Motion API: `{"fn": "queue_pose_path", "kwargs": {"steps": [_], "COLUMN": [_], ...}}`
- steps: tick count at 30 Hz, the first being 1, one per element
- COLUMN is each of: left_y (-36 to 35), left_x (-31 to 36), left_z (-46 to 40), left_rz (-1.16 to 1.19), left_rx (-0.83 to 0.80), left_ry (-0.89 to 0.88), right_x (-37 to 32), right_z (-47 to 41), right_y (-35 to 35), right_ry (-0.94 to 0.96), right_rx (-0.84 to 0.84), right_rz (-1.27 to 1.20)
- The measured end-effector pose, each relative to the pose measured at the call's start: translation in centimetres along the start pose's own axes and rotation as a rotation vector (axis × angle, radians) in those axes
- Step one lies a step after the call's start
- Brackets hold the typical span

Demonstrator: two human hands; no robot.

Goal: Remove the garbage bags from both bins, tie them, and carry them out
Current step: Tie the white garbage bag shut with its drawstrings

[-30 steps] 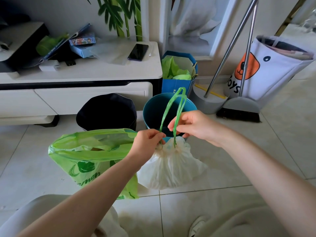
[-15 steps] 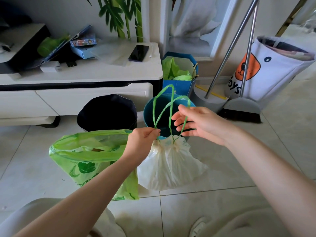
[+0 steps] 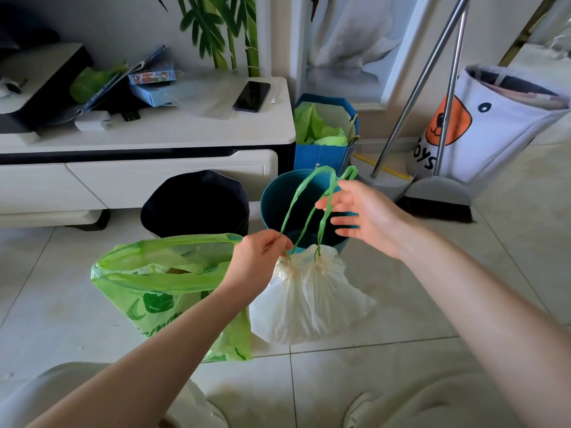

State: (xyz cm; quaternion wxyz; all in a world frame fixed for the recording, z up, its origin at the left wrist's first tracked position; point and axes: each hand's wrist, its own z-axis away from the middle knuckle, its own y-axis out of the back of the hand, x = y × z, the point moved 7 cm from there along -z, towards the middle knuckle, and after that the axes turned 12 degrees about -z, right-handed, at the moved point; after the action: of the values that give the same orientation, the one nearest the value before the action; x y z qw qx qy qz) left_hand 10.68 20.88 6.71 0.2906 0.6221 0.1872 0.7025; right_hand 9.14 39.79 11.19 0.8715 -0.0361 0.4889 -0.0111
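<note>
A white garbage bag (image 3: 309, 298) with green drawstrings (image 3: 309, 208) hangs above the tiled floor, its mouth gathered shut. My left hand (image 3: 259, 257) pinches one drawstring close to the bag's neck. My right hand (image 3: 361, 214) is spread, fingers straight, with the long drawstring loops draped over its fingers. A green plastic bag (image 3: 160, 288) hangs beside my left forearm, its handle reaching toward my left hand. Behind stand a teal bin (image 3: 278, 199) without a liner and a black bin (image 3: 197, 205).
A white TV cabinet (image 3: 148, 156) with a phone and boxes runs along the back left. A blue paper bag (image 3: 321, 149) with green wrapping, a broom and dustpan (image 3: 432, 193) and a white toy bag (image 3: 494, 125) stand at the right. My knees fill the bottom edge.
My right hand let go of the drawstrings, spread its fingers and moved up and right. The loops widened and now hang over its fingers. The left hand stayed at the bag's neck.
</note>
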Motion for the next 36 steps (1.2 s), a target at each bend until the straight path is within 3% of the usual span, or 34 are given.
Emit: {"fn": "queue_pose_path", "kwargs": {"steps": [4, 11, 14, 18, 21, 26, 29, 36], "left_y": [0.4, 1.5, 1.7, 1.2, 0.2, -1.1, -0.9, -0.7], "left_x": [0.3, 2.3, 2.9, 3.9, 4.6, 5.1, 5.3, 5.7], "left_z": [0.2, 0.0, 0.0, 0.7, 1.6, 2.2, 2.0, 1.6], "left_rz": [0.031, 0.481, 0.634, 0.497, 0.497, 0.441, 0.328, 0.208], "left_rx": [0.038, -0.061, -0.137, -0.246, -0.342, -0.414, -0.292, -0.12], "left_ry": [-0.006, -0.082, -0.081, -0.151, -0.181, -0.184, -0.189, -0.193], "right_x": [-0.1, -4.9, -6.3, -7.7, -8.1, -7.0, -5.1, -1.4], "right_z": [0.2, 2.5, 3.8, 5.6, 6.9, 7.7, 7.6, 6.5], "right_y": [-0.6, 1.3, 2.9, 3.7, 2.6, 0.1, -2.0, -5.3], "right_ry": [0.005, 0.386, 0.537, 0.714, 0.805, 0.724, 0.58, 0.447], "right_rx": [-0.055, 0.123, 0.244, 0.348, 0.333, 0.143, 0.029, 0.014], "right_rz": [-0.077, -0.179, -0.083, 0.025, 0.28, 0.545, 0.711, 0.77]}}
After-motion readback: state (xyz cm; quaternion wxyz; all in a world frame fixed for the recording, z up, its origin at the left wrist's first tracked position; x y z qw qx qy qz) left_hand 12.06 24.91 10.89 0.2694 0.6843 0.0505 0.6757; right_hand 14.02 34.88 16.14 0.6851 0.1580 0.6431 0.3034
